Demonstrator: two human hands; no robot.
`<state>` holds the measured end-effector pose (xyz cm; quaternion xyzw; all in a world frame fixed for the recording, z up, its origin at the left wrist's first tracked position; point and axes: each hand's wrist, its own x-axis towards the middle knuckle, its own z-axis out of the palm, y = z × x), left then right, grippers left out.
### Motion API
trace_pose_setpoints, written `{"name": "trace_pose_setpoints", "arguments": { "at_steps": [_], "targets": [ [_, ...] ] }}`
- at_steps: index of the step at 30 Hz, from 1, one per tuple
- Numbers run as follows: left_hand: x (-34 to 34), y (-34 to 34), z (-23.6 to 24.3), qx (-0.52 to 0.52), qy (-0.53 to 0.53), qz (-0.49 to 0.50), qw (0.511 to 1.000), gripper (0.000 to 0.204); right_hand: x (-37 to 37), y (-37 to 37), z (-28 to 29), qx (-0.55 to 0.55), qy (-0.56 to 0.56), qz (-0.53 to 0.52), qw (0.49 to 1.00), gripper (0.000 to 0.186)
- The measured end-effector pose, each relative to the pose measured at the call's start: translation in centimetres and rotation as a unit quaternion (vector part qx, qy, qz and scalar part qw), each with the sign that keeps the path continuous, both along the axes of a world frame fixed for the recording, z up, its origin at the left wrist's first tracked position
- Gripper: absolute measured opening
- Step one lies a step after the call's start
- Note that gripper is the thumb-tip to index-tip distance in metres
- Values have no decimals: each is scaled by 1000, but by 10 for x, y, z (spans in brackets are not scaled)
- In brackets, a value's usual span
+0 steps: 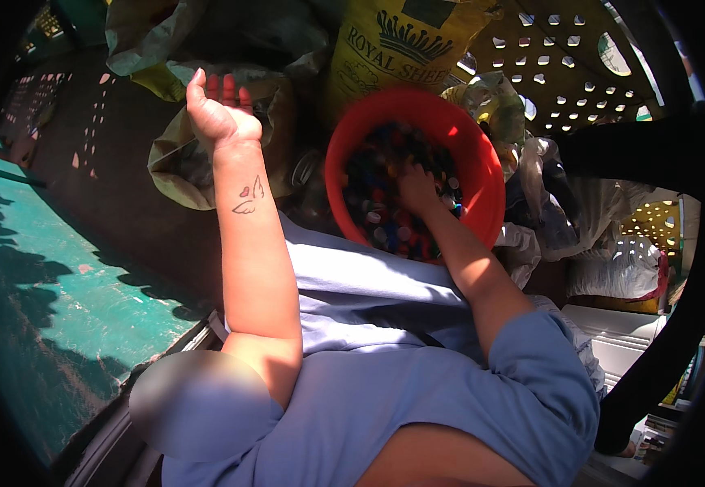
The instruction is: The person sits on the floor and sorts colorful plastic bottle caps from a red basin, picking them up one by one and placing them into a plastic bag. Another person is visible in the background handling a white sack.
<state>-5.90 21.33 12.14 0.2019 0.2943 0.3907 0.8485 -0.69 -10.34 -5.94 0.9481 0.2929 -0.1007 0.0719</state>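
Note:
A round red tub (495, 174) sits in front of me, filled with small bottle caps (393, 231) in many colours. My right hand (417, 188) reaches down into it among the caps. Shadow and blur hide its fingertips, so a grip on any cap cannot be made out. Over an open, pale sack (170, 166) left of the tub, my left hand (224, 114) is raised with the palm turned up. Its fingers are apart and slightly bent, and nothing shows in them. A silvery can-like object (304, 169) lies between the sack and the tub.
A yellow printed sack (401, 49) stands behind the tub. At the back right is a perforated yellow crate (564, 73). Plastic bags (555, 203) crowd the tub's right side. A grey bag (247, 40) lies at the far left, and a green surface (76, 300) extends at left.

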Motion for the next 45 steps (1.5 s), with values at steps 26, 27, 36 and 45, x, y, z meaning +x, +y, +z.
{"name": "trace_pose_setpoints", "arguments": {
  "at_steps": [26,27,36,45],
  "targets": [
    [-12,10,6,-31,-22,46,998,40,141,231,228,386,-138,32,912,49],
    [-13,12,5,-26,-24,45,998,40,137,227,226,419,-154,33,894,45],
    [-14,15,3,-12,-23,20,999,38,68,57,46,213,12,79,974,18],
    [-8,2,7,-13,-14,19,1000,46,33,64,-15,229,-22,111,967,23]
  ]
}}
